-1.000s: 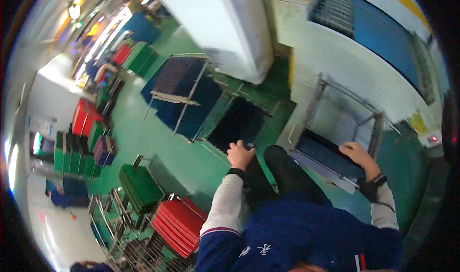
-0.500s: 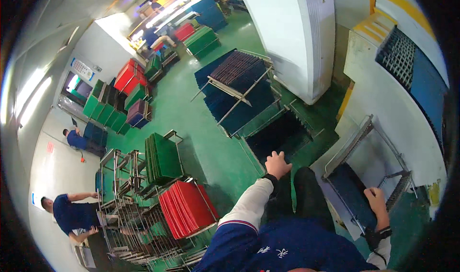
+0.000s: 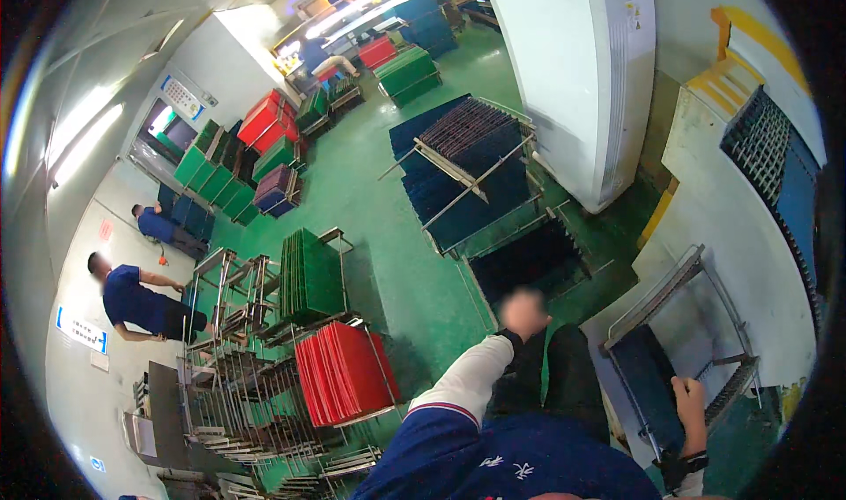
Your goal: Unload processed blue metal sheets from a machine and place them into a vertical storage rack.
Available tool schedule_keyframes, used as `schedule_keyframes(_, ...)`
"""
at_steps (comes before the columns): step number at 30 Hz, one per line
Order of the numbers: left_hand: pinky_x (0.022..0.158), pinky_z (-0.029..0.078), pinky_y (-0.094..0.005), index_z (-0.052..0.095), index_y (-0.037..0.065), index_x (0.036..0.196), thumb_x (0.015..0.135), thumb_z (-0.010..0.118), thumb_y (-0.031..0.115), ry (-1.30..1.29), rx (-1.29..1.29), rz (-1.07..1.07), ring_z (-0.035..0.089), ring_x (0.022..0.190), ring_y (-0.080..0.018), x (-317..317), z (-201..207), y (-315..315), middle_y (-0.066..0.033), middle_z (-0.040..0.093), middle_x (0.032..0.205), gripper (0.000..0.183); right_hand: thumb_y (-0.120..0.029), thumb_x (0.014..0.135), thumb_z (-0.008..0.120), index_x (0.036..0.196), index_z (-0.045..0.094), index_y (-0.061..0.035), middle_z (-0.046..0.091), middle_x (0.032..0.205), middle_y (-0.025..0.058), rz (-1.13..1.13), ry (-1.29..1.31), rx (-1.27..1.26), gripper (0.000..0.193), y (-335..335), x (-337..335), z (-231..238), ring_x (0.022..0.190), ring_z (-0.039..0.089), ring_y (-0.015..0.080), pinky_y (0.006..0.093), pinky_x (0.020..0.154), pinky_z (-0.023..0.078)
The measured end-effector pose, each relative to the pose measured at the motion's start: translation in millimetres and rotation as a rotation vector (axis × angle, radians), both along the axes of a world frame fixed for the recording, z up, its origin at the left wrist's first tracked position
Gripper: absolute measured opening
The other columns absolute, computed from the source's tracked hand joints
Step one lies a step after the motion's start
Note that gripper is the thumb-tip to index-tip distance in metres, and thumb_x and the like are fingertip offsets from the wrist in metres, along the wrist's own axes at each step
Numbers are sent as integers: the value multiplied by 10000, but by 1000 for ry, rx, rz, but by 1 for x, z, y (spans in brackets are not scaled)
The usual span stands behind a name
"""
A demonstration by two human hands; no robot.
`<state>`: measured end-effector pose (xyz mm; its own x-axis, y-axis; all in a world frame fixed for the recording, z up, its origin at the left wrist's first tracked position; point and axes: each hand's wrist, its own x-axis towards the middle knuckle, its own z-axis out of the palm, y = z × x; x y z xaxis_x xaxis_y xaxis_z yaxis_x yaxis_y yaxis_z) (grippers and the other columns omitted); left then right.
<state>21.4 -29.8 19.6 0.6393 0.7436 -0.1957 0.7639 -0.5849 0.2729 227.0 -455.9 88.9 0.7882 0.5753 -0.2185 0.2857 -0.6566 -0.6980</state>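
My right hand [image 3: 690, 412] is closed on the near edge of a dark blue board [image 3: 648, 372], its fingers curled at that edge. The board sits in a metal rack [image 3: 656, 302] with toothed side bars, at my right. My left hand [image 3: 524, 313] is stretched forward above my knee, in front of a low dark rack [image 3: 529, 258]. It is blurred, so its fingers cannot be made out.
Ahead stands a rack of dark blue boards [image 3: 467, 170], beside a tall white cabinet [image 3: 573, 86]. To the left are racks of red boards [image 3: 344, 372], green boards [image 3: 308, 275] and bare metal racks [image 3: 247, 394]. A co-worker [image 3: 137, 302] stands by those. A pale machine [image 3: 714, 192] is at right.
The view has swung left, so the surroundings sit further right in the picture. My hands keep nearly the same places. The co-worker at left has shifted slightly, with the arms lowered.
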Motion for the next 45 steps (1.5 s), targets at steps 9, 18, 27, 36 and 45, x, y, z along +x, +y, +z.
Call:
schedule_keyframes(9,782,558,-532,630,92,1171,724,800,453,0,7,-22,614,1008,-431,-1,-2,1,-188,569,1146,599,-258,908,701,859,705,80,704,747,203,-31,-55,62,341,-3,0,-11,664,677,277,386,633,491)
schedule_keyframes(18,785,555,-517,653,102,1128,686,804,428,-24,26,6,614,1006,-417,-1,-5,0,-167,579,1121,569,-291,890,713,855,701,70,695,759,206,-11,-84,66,363,-4,1,-13,685,674,316,409,652,493)
schedule_keyframes(27,797,555,-514,653,104,1159,693,797,435,-7,17,5,614,1021,-413,-1,-4,1,-174,580,1143,590,-283,894,709,872,705,70,701,765,200,-6,-71,43,353,0,1,-4,693,672,284,392,654,491)
schedule_keyframes(36,801,554,-515,649,103,1170,704,788,435,-2,13,3,612,1020,-408,0,-2,2,-172,576,1142,588,-268,894,699,877,707,75,702,756,203,6,-63,57,343,3,0,2,678,667,268,394,652,489)
schedule_keyframes(45,803,553,-515,650,100,1156,708,785,427,-6,6,7,610,1021,-405,-1,-3,2,-169,574,1140,571,-269,896,706,880,715,71,706,754,198,13,-53,16,341,0,2,-1,684,680,258,381,649,496)
